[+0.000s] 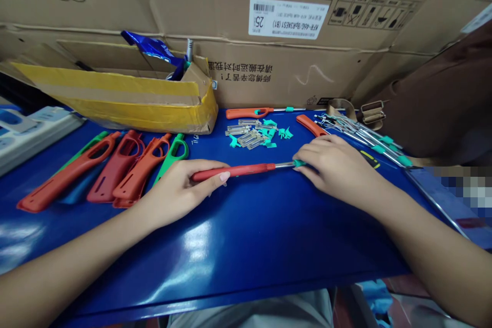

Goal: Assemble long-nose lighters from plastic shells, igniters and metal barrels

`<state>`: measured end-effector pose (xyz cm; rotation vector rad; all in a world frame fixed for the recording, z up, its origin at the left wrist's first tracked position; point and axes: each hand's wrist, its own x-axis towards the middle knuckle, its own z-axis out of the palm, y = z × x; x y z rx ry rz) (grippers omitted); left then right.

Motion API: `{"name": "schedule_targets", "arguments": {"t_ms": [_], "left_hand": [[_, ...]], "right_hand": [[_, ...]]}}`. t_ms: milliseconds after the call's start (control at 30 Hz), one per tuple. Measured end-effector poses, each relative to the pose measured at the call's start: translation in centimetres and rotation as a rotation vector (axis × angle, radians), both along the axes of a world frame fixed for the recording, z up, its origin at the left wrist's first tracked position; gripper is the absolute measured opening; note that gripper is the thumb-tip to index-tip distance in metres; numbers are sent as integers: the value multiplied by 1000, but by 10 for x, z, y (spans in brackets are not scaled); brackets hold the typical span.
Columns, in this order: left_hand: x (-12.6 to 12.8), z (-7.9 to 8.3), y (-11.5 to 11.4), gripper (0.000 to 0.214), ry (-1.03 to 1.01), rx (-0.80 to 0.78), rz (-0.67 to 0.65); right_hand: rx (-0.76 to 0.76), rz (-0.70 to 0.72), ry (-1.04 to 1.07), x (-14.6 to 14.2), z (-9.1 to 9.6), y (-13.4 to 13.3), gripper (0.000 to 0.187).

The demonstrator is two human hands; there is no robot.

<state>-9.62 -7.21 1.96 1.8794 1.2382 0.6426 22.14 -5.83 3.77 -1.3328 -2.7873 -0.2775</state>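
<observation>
A red long-necked lighter [246, 169] lies level between my hands, above the blue table. My left hand [188, 187] is wrapped round its red handle, thumb along the near side. The fingers of my right hand [326, 166] pinch the lighter's metal tube at a green sleeve [299, 163]; the tube's tip is hidden behind them. Beyond my hands lies a small pile of clear fuel tanks [251, 137] and green plastic pieces [285, 133]. An orange handle [307, 124] lies just behind my right hand.
Red, orange, green and blue handle shells [109, 169] lie at the left. An open cardboard box [154, 107] with yellow tape stands behind them. Metal tubes with wires [369, 136] lie at the right. An orange lighter [246, 113] lies near the cardboard wall [284, 69]. A power strip [42, 125] sits far left.
</observation>
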Motion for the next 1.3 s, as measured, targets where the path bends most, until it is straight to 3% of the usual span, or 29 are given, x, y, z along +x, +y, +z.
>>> {"name": "schedule_targets", "arguments": {"t_ms": [400, 633, 700, 900, 1300], "left_hand": [[6, 2, -9, 33, -4, 97, -129], [7, -4, -9, 28, 7, 282, -109], [7, -2, -10, 24, -12, 271, -106], [10, 4, -12, 26, -36, 130, -78], [14, 9, -17, 48, -40, -16, -41]], "right_hand": [[3, 315, 229, -19, -13, -9, 18], [-16, 256, 323, -17, -15, -4, 21], [-14, 237, 341, -16, -13, -3, 23], [22, 359, 260, -18, -15, -3, 33], [76, 397, 416, -20, -21, -9, 23]]}}
